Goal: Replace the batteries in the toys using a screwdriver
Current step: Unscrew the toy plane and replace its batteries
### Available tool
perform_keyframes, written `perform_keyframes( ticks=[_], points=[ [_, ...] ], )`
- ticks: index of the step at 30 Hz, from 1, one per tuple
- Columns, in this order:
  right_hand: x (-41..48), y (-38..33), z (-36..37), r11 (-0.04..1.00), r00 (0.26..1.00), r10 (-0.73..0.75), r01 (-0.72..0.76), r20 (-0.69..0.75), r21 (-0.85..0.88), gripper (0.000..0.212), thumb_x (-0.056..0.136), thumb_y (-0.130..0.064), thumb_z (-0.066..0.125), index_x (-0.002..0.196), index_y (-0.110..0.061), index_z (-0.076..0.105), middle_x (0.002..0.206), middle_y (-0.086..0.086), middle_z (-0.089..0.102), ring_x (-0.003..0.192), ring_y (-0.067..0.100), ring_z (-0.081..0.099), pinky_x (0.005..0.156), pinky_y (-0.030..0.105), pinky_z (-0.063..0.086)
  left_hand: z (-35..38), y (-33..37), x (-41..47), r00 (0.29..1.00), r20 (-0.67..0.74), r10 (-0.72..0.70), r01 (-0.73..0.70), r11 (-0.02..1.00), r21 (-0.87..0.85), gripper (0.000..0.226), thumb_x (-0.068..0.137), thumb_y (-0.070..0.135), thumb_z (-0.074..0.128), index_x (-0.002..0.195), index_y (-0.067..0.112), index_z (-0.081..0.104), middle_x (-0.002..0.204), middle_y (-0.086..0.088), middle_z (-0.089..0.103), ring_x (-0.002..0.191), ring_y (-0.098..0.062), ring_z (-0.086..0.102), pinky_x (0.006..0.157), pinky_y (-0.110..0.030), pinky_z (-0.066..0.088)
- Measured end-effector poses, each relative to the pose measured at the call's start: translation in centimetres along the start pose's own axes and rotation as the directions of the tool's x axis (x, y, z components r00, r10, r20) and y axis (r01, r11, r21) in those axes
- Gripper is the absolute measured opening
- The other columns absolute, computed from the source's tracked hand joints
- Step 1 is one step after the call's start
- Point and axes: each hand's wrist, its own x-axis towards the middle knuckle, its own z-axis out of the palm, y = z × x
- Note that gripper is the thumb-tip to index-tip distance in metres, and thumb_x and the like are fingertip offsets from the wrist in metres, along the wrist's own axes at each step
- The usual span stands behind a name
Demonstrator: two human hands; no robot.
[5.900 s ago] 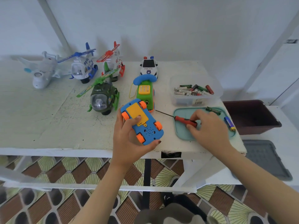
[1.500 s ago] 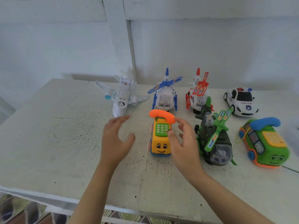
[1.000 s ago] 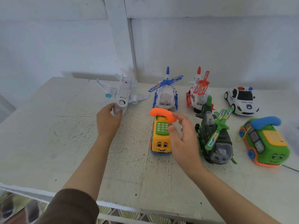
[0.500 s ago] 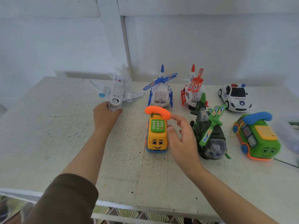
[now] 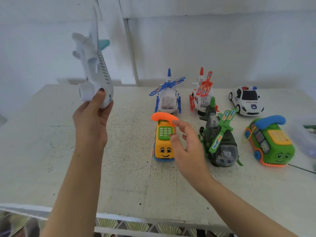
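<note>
Two bare forearms reach in over the front edge of the scuffed white desk [image 5: 130, 185]. The right hand [image 5: 186, 149] hangs released, holding nothing, with its fingers loosely bent just beside a yellow toy phone car [image 5: 164, 149]. Its thumb tip is at the edge of the green keypad and its forefinger is near the orange handset [image 5: 162, 117]; whether either one touches cannot be told. The phone car stands on its wheels with its smiling front towards the person.

Just right of that hand sits a dark green toy helicopter [image 5: 220, 144] with bright green rotor blades. Further right is a green toy phone car [image 5: 273, 147] carrying a blue handset [image 5: 270, 121].

On the left, the left hand [image 5: 90, 120] is grasping a white toy airplane [image 5: 95, 69] by its nose, thumb across the fuselage. The airplane is held in the air above the desk, tail pointing up, slightly blurred.

In the back row stand a blue-and-white toy helicopter [image 5: 168, 100], a red-and-white toy helicopter [image 5: 201, 94] and a white police car [image 5: 246, 100], all before the pale wall [image 5: 222, 40].
</note>
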Motion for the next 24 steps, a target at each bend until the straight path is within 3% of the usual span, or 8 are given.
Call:
perform_keyframes(
  ticks=[4, 6, 8, 11, 14, 18, 20, 24],
  points=[
    [-0.2, -2.5, -1.3, 0.976, 0.996, -0.073, 0.062, 0.046, 0.209, 0.034, 0.096, -0.003, 0.048, 0.11, -0.033, 0.055, 0.107, -0.022, 0.063, 0.103, -0.007, 0.056, 0.083, 0.007, 0.042, 1.5, 0.5, -3.5, 0.981, 0.167, 0.101, -0.105, 0.994, 0.014, 0.019, 0.088, 0.009, 0.066, 0.106, 0.013, 0.062, 0.09, 0.011, 0.075, 0.098, -0.009, 0.069, 0.086, -0.024, 0.054],
    [0.1, -3.7, -2.3, 0.954, 0.994, -0.099, 0.08, 0.049, 0.288, 0.027, 0.097, -0.009, 0.05, 0.113, -0.031, 0.053, 0.105, -0.021, 0.065, 0.105, -0.001, 0.059, 0.089, 0.017, 0.046, 2.4, 0.3, -5.3, 0.965, 0.234, 0.119, -0.131, 0.991, 0.038, 0.032, 0.076, 0.014, 0.072, 0.106, 0.014, 0.062, 0.089, 0.011, 0.075, 0.097, -0.009, 0.07, 0.083, -0.023, 0.054],
    [0.4, -4.8, -3.5, 0.936, 0.991, -0.119, 0.092, 0.059, 0.341, 0.024, 0.093, -0.023, 0.053, 0.116, -0.03, 0.05, 0.104, -0.018, 0.066, 0.104, -0.003, 0.059, 0.089, 0.017, 0.047, 3.0, -0.4, -6.7, 0.947, 0.289, 0.137, -0.166, 0.983, 0.077, 0.04, 0.065, 0.021, 0.079, 0.102, 0.016, 0.065, 0.088, 0.009, 0.075, 0.092, -0.01, 0.07, 0.08, -0.023, 0.054],
    [0.7, -5.8, -5.5, 0.937, 0.986, -0.126, 0.081, 0.111, 0.34, 0.049, 0.082, -0.042, 0.058, 0.127, -0.026, 0.048, 0.118, -0.008, 0.062, 0.107, -0.006, 0.058, 0.094, 0.017, 0.045, 4.1, -2.0, -9.0, 0.921, 0.366, 0.133, -0.187, 0.976, 0.116, 0.037, 0.06, 0.021, 0.08, 0.095, 0.018, 0.067, 0.084, 0.006, 0.075, 0.084, -0.011, 0.071, 0.075, -0.023, 0.054],
    [0.3, -5.6, -7.8, 0.949, 0.983, -0.08, 0.025, 0.164, 0.313, 0.075, 0.068, -0.057, 0.062, 0.136, -0.031, 0.043, 0.129, -0.005, 0.059, 0.122, 0.003, 0.053, 0.106, 0.033, 0.042, 5.8, -4.0, -12.1, 0.903, 0.42, 0.089, -0.171, 0.972, 0.162, 0.046, 0.06, 0.017, 0.085, 0.102, 0.01, 0.067, 0.093, -0.004, 0.075, 0.089, -0.018, 0.072, 0.076, -0.025, 0.055],
    [-1.0, -5.6, -11.4, 0.915, 0.985, -0.069, 0.0, 0.155, 0.404, 0.049, 0.077, -0.034, 0.068, 0.122, -0.022, 0.052, 0.113, -0.003, 0.069, 0.106, 0.01, 0.065, 0.087, 0.024, 0.051, 8.1, -6.8, -16.5, 0.875, 0.479, 0.072, -0.16, 0.976, 0.147, 0.05, 0.062, 0.004, 0.083, 0.108, 0.001, 0.061, 0.098, -0.009, 0.074, 0.094, -0.021, 0.071, 0.075, -0.024, 0.056],
    [-1.8, -5.3, -13.5, 0.89, 0.994, -0.03, -0.019, 0.101, 0.456, 0.04, 0.078, -0.023, 0.071, 0.114, -0.014, 0.055, 0.1, -0.002, 0.073, 0.093, 0.01, 0.07, 0.075, 0.019, 0.053, 9.1, -8.3, -18.7, 0.862, 0.502, 0.074, -0.182, 0.968, 0.17, 0.053, 0.06, 0.009, 0.086, 0.106, 0.003, 0.059, 0.099, -0.009, 0.073, 0.095, -0.022, 0.071, 0.075, -0.026, 0.056],
    [-3.7, -3.7, -18.0, 0.895, 0.998, 0.053, -0.061, 0.03, 0.441, 0.045, 0.072, -0.021, 0.077, 0.112, -0.015, 0.059, 0.091, -0.002, 0.075, 0.082, 0.012, 0.071, 0.063, 0.019, 0.054, 10.4, -11.1, -22.8, 0.816, 0.578, 0.005, -0.182, 0.951, 0.248, 0.056, 0.057, 0.029, 0.086, 0.101, 0.014, 0.053, 0.097, 0.002, 0.069, 0.095, -0.016, 0.069, 0.078, -0.03, 0.056]
  ],
)
